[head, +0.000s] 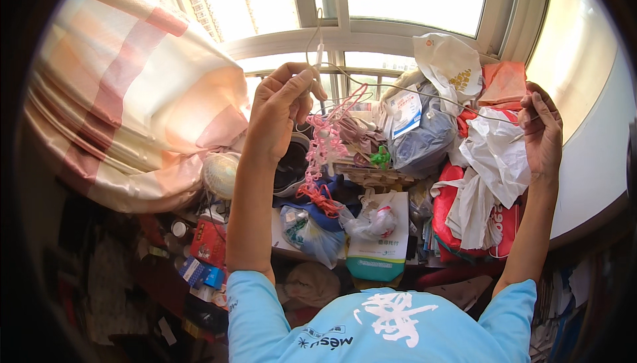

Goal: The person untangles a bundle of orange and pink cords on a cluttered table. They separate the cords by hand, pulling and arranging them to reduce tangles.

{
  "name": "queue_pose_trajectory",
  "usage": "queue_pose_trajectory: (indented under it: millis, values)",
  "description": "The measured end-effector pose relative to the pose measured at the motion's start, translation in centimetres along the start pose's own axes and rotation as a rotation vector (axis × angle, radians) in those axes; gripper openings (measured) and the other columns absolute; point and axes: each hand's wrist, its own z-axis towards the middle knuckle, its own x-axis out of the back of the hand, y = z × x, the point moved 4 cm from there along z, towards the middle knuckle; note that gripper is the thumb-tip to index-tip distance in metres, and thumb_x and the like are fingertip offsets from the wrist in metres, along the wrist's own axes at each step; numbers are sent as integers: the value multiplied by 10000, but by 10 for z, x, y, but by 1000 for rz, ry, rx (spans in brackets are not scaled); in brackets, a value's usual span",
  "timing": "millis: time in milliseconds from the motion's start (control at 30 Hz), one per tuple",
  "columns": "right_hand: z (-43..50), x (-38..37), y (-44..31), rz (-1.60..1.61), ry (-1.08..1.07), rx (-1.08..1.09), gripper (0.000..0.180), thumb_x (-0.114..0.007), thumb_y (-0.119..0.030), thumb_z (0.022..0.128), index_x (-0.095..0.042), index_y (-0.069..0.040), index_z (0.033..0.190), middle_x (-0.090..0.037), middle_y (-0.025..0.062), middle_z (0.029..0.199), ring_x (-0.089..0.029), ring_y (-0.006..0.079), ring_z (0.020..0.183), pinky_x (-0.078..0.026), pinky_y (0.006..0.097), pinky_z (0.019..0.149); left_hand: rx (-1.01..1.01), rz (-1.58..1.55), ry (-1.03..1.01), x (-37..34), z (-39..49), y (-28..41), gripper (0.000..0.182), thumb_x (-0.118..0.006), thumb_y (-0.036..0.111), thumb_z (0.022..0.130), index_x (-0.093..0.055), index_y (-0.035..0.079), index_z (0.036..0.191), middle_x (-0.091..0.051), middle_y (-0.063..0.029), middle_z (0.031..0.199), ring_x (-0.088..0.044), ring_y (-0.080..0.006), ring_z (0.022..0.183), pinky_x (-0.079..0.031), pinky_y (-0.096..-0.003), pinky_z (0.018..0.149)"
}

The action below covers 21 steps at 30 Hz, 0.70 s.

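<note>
My left hand [283,101] is raised in front of the window and pinches a thin pale cable [438,95]. A loop of that cable stands above the fingers, beside a slim white plug-like piece [320,54]. My right hand [542,126], far to the right, has its fingertips closed on the cable's other stretch, which sags slightly between both hands. Just right of and below my left hand hangs a pink linked-chain ornament [323,146] with a red cord bundle [321,199] at its lower end. What holds the ornament up cannot be made out.
Left stands a curtain [129,94], with a small round fan [220,174] below it. A wicker basket [373,174], grey plastic bag [425,139], red bag [445,213] under white cloth [495,149], and white-green paper bag [378,233] crowd the sill. Small boxes [206,273] lie lower left.
</note>
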Motion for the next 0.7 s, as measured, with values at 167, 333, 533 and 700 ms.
queue_pose_trajectory:
  millis: [167, 333, 533, 700]
  values:
    - [-17, -25, 12, -378, -219, -229, 236, -597, -125, 947, -637, 16, 1132, -674, 66, 848, -633, 96, 698, -520, 209, 660, 35, -34, -95, -6, -4, -1, 193, -587, 204, 968, -660, 27, 989, -625, -43, 675, -383, -17, 435, -274, -157, 405]
    - [-48, -80, 27, -683, -644, -422, 299, -602, -131, 943, -605, 18, 1203, -665, 64, 776, -641, 107, 631, -538, 247, 560, 47, -110, -191, -21, 1, -5, 220, -588, 210, 965, -648, 3, 1007, -632, -59, 677, -367, -25, 409, -271, -162, 402]
    - [-65, -132, 20, -538, -840, -394, 350, -610, -142, 947, -587, -1, 1268, -666, 49, 775, -606, 79, 604, -503, 232, 552, 94, -163, -254, -38, -3, -11, 233, -574, 210, 970, -635, -10, 1017, -650, -93, 708, -359, -25, 391, -277, -171, 387]
    - [-52, -170, 45, -266, -623, -104, 296, -618, -131, 944, -628, -14, 1216, -678, 59, 995, -621, 96, 894, -500, 251, 819, 128, -256, -286, -52, -9, -18, 216, -566, 201, 975, -623, -4, 1014, -658, -103, 737, -359, -26, 385, -248, -159, 371]
